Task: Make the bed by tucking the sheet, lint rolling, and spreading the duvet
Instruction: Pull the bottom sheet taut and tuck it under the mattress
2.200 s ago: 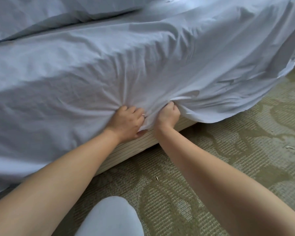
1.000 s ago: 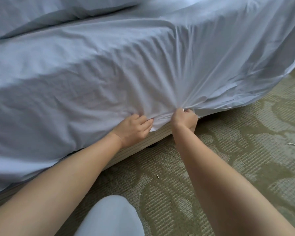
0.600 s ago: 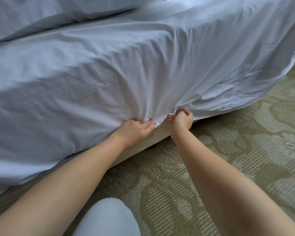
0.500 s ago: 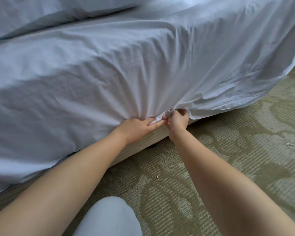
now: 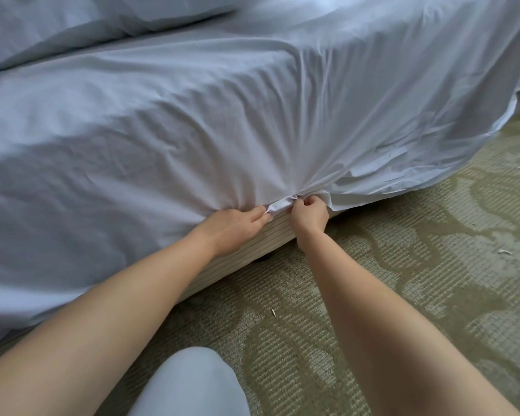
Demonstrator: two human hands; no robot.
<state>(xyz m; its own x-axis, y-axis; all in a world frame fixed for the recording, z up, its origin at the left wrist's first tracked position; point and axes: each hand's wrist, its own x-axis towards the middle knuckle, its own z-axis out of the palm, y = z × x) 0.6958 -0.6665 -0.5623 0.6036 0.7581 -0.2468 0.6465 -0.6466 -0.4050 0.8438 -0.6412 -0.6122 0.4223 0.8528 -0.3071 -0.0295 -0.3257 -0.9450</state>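
Patterned olive-green carpet [image 5: 433, 265] covers the floor along the side of a low bed, whose striped base [image 5: 246, 250] shows as a narrow band beneath the bedding. A white sheet [image 5: 192, 130] is draped over the mattress and hangs down its near side; toward the right it falls loose, and its free edge [image 5: 433, 181] billows out over the carpet near the bed's corner. At the top left, bulkier white bedding [image 5: 72, 22] lies piled on the bed, though whether it is a duvet or pillows cannot be told.

Both bare forearms reach in from the bottom of the view toward the lower edge of the mattress. The left hand [image 5: 231, 223] lies palm down against the hanging sheet, its fingers [image 5: 257, 217] held straight and close together, with their tips at a small bunched fold of fabric where the sheet meets the base. The right hand [image 5: 309, 214] sits just beside it, its fingers [image 5: 308, 201] curled tightly around that same gathered fold, from which creases radiate up across the side of the mattress. A few small specks of debris lie on the carpet. A knee [image 5: 189, 382] clad in pale fabric shows at the bottom centre, just above the carpet.
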